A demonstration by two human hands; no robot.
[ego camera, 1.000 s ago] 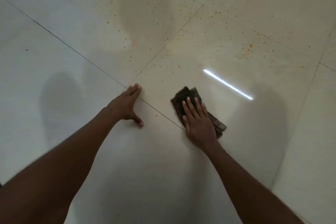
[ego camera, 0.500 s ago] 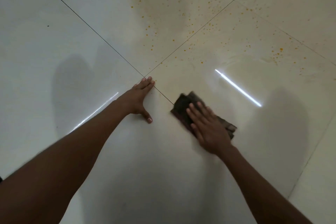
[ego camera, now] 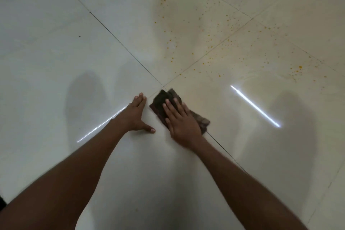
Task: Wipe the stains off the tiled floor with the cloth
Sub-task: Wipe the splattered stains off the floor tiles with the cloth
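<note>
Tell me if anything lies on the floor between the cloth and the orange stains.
Nothing visible does. The right hand presses flat on the cloth, and only bare tile lies between it and the orange stains ahead.

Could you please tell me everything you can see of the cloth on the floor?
The cloth is a dark, brownish rag, crumpled flat on the pale tiled floor beside the crossing of the grout lines. The right hand presses on it with straight fingers, covering its middle. The left hand rests just beside it, apart.
</note>
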